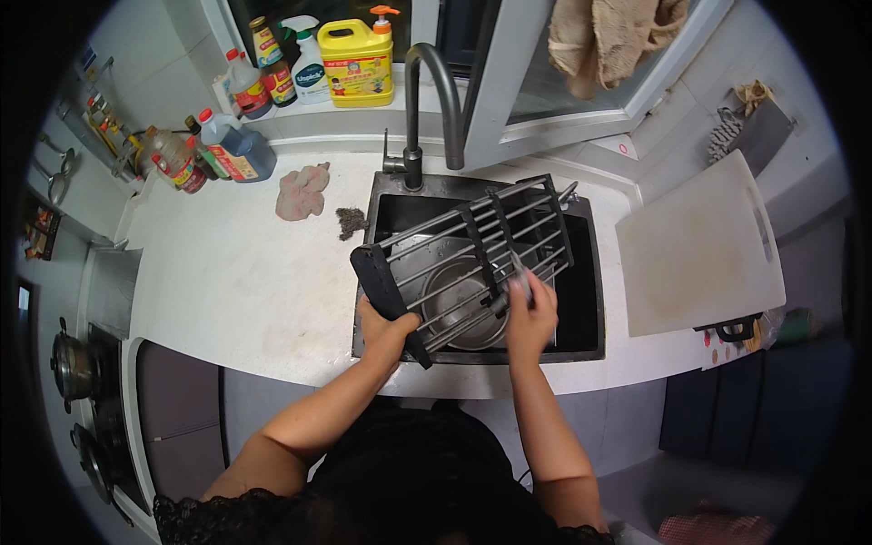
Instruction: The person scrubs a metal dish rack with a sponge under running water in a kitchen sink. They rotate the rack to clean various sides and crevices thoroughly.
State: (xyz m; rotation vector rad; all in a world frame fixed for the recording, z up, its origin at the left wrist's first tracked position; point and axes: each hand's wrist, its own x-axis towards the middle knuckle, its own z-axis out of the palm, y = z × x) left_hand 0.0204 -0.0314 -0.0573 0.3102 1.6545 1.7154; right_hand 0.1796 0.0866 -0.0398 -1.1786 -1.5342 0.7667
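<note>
Rack of grey metal rods [479, 247], tilted over black rectangular sink [586, 309] — likely stiff, light, slick if wet — best held by its black end bar [377, 280], clasped in left hand [385, 332], with small grey item [519, 265] pinched in right hand [531, 318].

Readable lettering marks the white spray bottle [311, 78], and printed characters mark the yellow jug [358, 70]

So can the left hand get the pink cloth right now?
Probably not right now: the left hand is gripping the rack. If it let go, it likely could, since the way over the counter to the cloth looks free, with the scrubber just to the right.
</note>
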